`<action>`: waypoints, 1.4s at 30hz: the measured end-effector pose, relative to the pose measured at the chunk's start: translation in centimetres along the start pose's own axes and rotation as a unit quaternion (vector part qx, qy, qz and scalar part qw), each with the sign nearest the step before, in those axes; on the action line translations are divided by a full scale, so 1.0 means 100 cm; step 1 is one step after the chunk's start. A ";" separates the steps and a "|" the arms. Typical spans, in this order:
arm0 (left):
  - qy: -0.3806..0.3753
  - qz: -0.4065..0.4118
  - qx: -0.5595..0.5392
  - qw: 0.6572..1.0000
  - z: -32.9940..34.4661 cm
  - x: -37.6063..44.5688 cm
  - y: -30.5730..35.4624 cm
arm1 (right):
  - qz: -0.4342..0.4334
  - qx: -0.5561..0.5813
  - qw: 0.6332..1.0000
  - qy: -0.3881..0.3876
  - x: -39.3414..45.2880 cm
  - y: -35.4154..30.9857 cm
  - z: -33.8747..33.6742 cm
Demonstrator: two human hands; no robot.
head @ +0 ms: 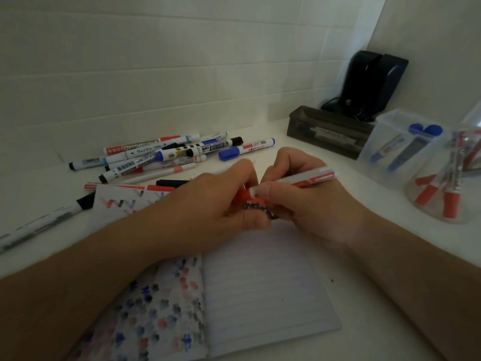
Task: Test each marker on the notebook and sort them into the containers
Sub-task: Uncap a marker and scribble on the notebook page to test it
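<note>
Centrally, hands (256, 196) gripping marker (307, 179), notebook (263, 287) beneath

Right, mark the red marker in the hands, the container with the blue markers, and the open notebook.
red marker (307, 179), head view, on the white barrel past the right hand.
blue-marker container (390, 126), head view, on its clear front wall near the rim.
notebook (265, 287), head view, on the bare lined right page.

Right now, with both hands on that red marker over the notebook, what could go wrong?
The left hand grips the red cap while the right hand holds the red marker; a slip could smear ink on fingers or the blank notebook page. A right forearm swing might tip the container of red markers.
</note>
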State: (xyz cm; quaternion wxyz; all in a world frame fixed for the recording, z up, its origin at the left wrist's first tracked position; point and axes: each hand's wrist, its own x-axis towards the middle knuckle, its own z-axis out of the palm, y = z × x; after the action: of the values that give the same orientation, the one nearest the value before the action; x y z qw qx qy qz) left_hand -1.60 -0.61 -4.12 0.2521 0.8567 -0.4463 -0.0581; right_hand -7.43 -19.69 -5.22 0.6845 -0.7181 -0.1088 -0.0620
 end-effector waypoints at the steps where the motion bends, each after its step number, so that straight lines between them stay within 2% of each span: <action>1: -0.005 -0.016 0.002 1.000 -0.002 0.000 0.000 | -0.003 0.021 1.000 0.012 0.001 -0.003 -0.004; 3: -0.011 -0.032 0.024 0.999 -0.006 -0.001 -0.003 | 0.006 0.070 0.997 0.034 0.002 -0.007 -0.015; 5: -0.037 -0.040 0.071 0.996 -0.007 -0.003 -0.007 | 0.023 0.062 0.997 0.032 0.002 -0.009 -0.022; 9: -0.084 -0.032 0.144 0.986 -0.004 0.000 -0.013 | 0.070 -0.103 0.992 -0.026 -0.004 -0.006 -0.014; 11: -0.090 -0.026 0.163 0.982 -0.003 0.001 -0.013 | 0.064 -0.129 0.989 -0.017 -0.005 -0.003 -0.008; 15: -0.091 -0.021 0.173 0.981 -0.002 0.002 -0.016 | 0.061 -0.167 0.984 0.007 -0.005 -0.002 -0.003; 21: -0.096 -0.021 0.178 0.979 0.000 0.003 -0.015 | 0.104 -0.172 0.979 0.021 -0.004 -0.003 0.001; 30: -0.099 -0.022 0.166 0.981 -0.001 0.003 -0.017 | 0.108 -0.168 0.980 0.006 -0.003 -0.003 0.000; 36: -0.100 -0.020 0.163 0.981 0.000 0.005 -0.018 | 0.094 -0.237 0.967 0.012 -0.002 -0.001 0.003; 42: -0.108 -0.020 0.176 0.978 -0.001 0.004 -0.016 | 0.106 -0.197 0.975 0.017 -0.004 -0.002 0.000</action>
State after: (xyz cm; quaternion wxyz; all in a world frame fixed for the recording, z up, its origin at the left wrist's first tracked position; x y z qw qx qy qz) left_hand -0.18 -0.18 -4.76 0.0460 0.8853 -0.4565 -0.0761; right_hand -7.86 -19.70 -5.17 0.5343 -0.8450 -0.0063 -0.0212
